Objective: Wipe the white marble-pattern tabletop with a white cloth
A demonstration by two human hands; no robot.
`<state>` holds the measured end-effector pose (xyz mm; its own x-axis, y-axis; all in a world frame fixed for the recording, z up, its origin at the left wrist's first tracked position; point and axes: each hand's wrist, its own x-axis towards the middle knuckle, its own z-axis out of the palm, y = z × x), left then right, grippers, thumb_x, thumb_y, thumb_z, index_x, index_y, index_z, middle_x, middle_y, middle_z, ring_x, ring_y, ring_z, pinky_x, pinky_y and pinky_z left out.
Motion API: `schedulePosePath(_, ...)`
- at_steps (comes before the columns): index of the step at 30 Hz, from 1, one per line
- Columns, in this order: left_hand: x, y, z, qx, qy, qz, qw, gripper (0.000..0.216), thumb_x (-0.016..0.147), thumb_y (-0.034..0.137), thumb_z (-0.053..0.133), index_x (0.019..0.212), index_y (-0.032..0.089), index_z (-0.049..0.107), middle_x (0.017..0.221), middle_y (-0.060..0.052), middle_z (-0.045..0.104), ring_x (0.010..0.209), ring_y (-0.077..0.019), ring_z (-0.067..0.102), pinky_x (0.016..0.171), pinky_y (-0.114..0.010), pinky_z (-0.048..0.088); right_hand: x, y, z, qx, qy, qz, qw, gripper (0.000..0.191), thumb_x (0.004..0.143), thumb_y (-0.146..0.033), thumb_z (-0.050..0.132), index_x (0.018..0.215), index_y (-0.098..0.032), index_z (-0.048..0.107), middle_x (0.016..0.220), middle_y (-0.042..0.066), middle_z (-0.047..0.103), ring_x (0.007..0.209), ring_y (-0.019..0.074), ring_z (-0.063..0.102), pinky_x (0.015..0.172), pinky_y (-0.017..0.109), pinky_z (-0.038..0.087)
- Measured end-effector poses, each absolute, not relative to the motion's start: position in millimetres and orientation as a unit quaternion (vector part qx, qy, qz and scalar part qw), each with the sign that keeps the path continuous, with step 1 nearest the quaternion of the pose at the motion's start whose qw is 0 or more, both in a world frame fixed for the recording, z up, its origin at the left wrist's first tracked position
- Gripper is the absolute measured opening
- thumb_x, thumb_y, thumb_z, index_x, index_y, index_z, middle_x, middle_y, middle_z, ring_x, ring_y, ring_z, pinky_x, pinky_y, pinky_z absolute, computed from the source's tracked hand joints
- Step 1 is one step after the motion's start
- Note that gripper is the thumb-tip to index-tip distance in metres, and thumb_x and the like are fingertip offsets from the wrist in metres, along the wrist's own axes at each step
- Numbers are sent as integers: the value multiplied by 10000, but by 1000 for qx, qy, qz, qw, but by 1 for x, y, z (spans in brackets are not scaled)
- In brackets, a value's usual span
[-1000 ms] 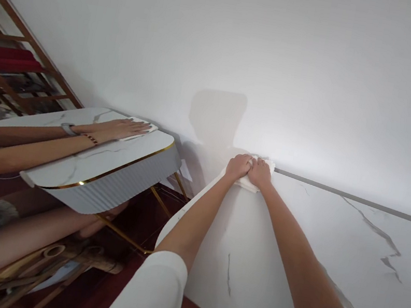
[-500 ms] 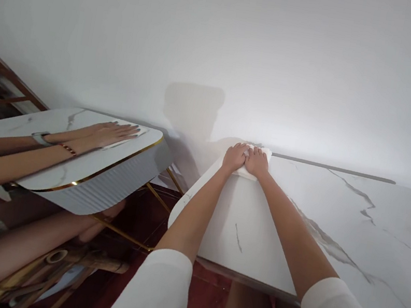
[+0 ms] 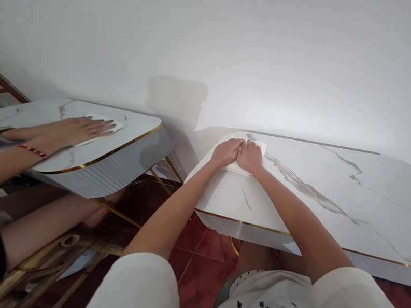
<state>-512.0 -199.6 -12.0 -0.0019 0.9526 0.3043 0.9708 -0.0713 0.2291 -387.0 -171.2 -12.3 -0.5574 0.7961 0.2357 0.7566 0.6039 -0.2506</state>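
Observation:
My left hand (image 3: 226, 152) and my right hand (image 3: 249, 156) lie side by side, both pressed down on a folded white cloth (image 3: 240, 168). The cloth rests near the far left corner of a white marble-patterned tabletop (image 3: 340, 197) with a gold edge. My fingers are curled over the cloth. Both arms stretch out from white sleeves.
A second marble table (image 3: 122, 135) stands to the left across a gap. Another person's hands (image 3: 83, 128) lie flat on a white cloth there. A white wall runs behind both tables. Red floor tiles (image 3: 205, 248) and gold table legs show below.
My hands and the cloth have slid back toward me from the far edge by the wall. The view has tilted down, showing the table's front edge and my lap.

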Motion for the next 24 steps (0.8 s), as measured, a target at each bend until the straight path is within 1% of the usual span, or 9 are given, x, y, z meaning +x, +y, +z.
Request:
schedulePosePath(3,-510,-223,-12,-726,-660,-192,23,517,868,153,337,1360,213,486,1414,-62,558,1296,-214,506,1086,-358,413,-381,-200,-10,-448,-877,60,163,540,1010,-266,270,1496,-45,352,1571,180,352,1425,305,316,1148,442,229)
schedulePosePath(7,-507,-256,-14,-746,-636,-191,43,468,898,176,309,1327,197,494,1370,-78,581,1278,-211,515,1092,-355,410,-374,-236,-7,-449,-877,72,156,551,1007,-264,274,1507,-41,336,1585,184,322,1441,318,289,1159,448,207)
schedulePosePath(11,-504,-294,-18,-750,-633,-184,63,461,915,198,298,1342,166,468,1395,-115,554,1301,-230,495,1123,-393,382,-369,-273,-9,-442,-879,93,152,562,1002,-256,277,1515,-29,312,1598,191,292,1460,335,260,1162,479,196)
schedulePosePath(15,-507,-330,-24,-753,-625,-189,76,452,920,219,295,1333,174,474,1346,-117,579,1273,-237,514,1102,-400,409,-367,-306,-11,-421,-886,103,163,567,1000,-265,286,1510,-19,312,1595,206,291,1464,343,257,1163,511,198)
schedulePosePath(20,-512,-347,-28,-735,-646,-184,93,470,915,232,288,1343,171,473,1368,-116,569,1304,-243,494,1121,-409,393,-366,-322,-8,-396,-897,111,165,593,1006,-290,284,1511,20,295,1587,232,288,1461,358,257,1178,495,185)
schedulePosePath(24,-501,-349,-27,-727,-656,-176,100,478,897,218,304,1339,172,479,1374,-114,572,1307,-253,495,1125,-434,387,-359,-320,-9,-385,-900,115,170,586,1004,-291,294,1506,12,312,1584,224,299,1453,352,271,1177,483,192)
